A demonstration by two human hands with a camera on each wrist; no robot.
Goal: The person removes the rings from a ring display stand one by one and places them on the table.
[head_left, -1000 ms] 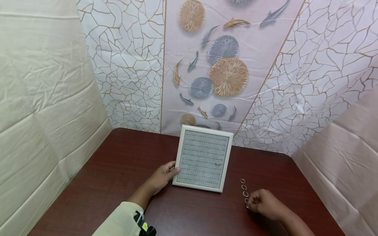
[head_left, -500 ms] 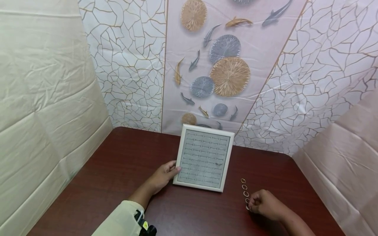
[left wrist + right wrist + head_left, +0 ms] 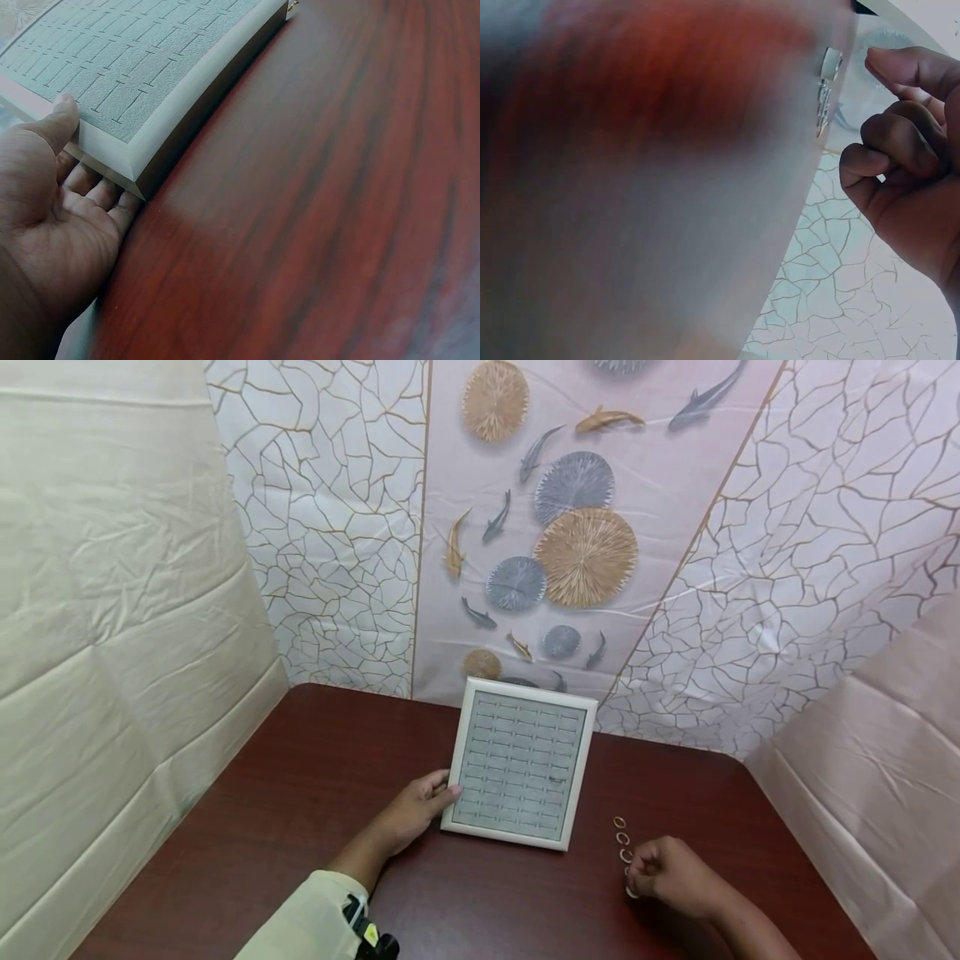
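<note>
A white-framed ring display board [image 3: 510, 814] with grey slotted padding stands tilted on the table. One ring [image 3: 557, 779] sits in a slot towards its right side. My left hand [image 3: 411, 811] grips the board's lower left edge, thumb on the front, fingers behind and beneath in the left wrist view. Several loose rings form a row to the right of the board. My right hand [image 3: 675, 877], fingers curled, is at the near end of that row, by the nearest ring [image 3: 632, 892]. Whether its fingertips pinch a ring is not clear. Rings [image 3: 829, 64] also show in the right wrist view.
A dark red wooden table [image 3: 337, 735] carries everything. Patterned cloth [image 3: 337, 527] hangs behind it, and beige cloth [image 3: 135, 652] closes off the left side, with similar cloth [image 3: 870, 760] on the right. A strapped device [image 3: 367, 931] sits on the left sleeve.
My right hand has shifted slightly away from me along the row, and more of the nearest ring shows. My left hand keeps its grip on the board. The head view has drifted slightly.
</note>
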